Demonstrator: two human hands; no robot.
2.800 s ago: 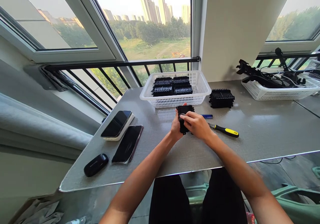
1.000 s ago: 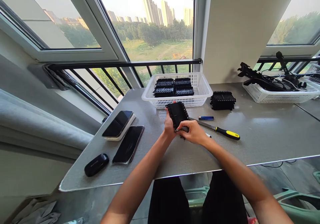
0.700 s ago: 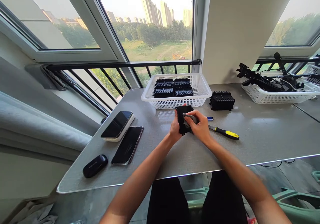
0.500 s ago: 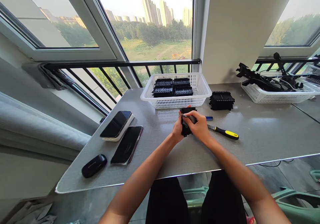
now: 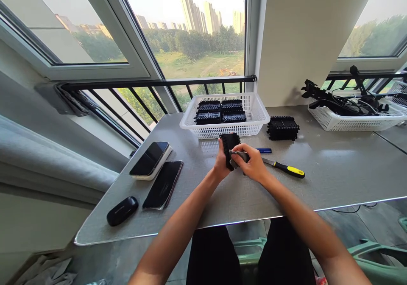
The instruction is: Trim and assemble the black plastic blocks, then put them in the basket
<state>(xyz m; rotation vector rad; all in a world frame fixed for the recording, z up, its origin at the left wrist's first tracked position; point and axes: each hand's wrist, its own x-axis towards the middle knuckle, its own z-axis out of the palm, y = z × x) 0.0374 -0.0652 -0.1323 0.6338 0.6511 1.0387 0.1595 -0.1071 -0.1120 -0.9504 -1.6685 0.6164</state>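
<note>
My left hand (image 5: 221, 161) is closed round the edge of a black toothed plastic block (image 5: 231, 141), holding it tilted above the table. In my right hand (image 5: 253, 166), the fingers pinch a small grey tool (image 5: 234, 162) against the block's lower face. Its tip and much of its body are hidden by the fingers, so its exact kind does not show. Just right of that hand lie a tool with a black and yellow handle (image 5: 294, 171) and a flat metal shank, and a thin blue object (image 5: 265, 150).
Behind my hands stands a white basket (image 5: 229, 130) with several similar black blocks (image 5: 233, 116). More blocks (image 5: 282, 129) are stacked to its right. A second basket (image 5: 346, 124) holds black parts and cables. Two phones (image 5: 163, 185) (image 5: 149, 157) and a black case (image 5: 122, 210) lie left.
My left hand has turned the black block so that its toothed side faces me more, moving slightly left. The right hand stays against it with the grey tool.
</note>
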